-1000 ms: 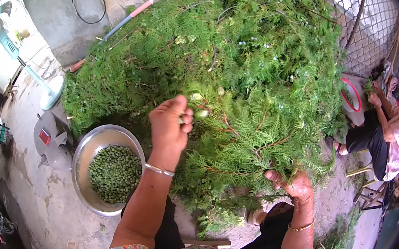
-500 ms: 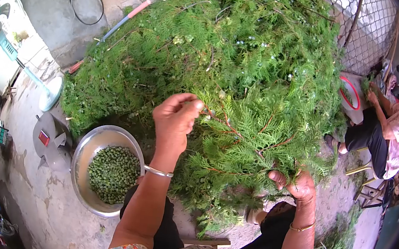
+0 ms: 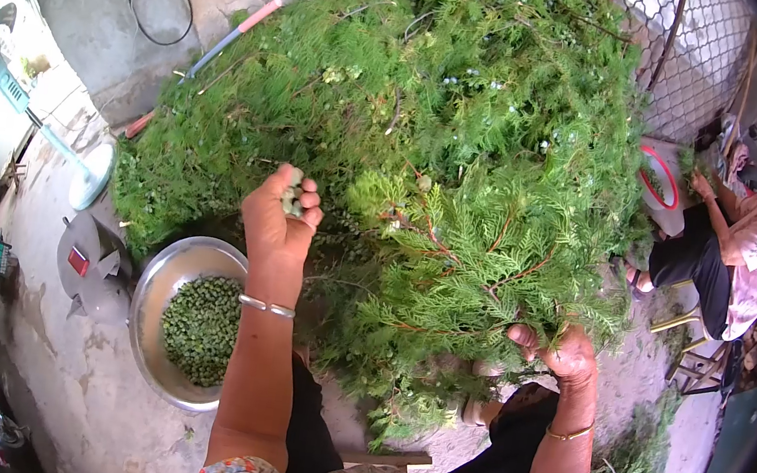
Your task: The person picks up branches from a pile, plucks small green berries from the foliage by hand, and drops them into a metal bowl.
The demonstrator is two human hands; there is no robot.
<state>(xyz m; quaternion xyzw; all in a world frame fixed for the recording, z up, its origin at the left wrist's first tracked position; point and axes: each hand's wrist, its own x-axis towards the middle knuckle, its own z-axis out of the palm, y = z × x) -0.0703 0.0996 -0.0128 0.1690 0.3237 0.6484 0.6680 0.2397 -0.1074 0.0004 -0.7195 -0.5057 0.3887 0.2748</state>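
Observation:
My left hand (image 3: 278, 224) is raised between the metal basin (image 3: 143, 326) and the branch, its fingers curled round several pale green cones (image 3: 293, 196). My right hand (image 3: 561, 350) grips the lower end of a leafy evergreen branch (image 3: 497, 270), which fans out up and to the left over the pile. To the left of my left forearm, the basin contains a heap of small round green cones (image 3: 200, 328). Part of its right rim is hidden behind my left arm.
A large pile of cut evergreen branches (image 3: 320, 97) spreads ahead of me. At the left stand a floor fan (image 3: 60, 136) and a grey stool-like object (image 3: 91, 267) with a red item on top. Another person (image 3: 737, 243) sits at the right beside a red-rimmed container (image 3: 658, 176).
My left hand has moved left, away from the branch toward the basin, and cones now show in its fingers. My right hand keeps its grip on the branch, almost unmoved.

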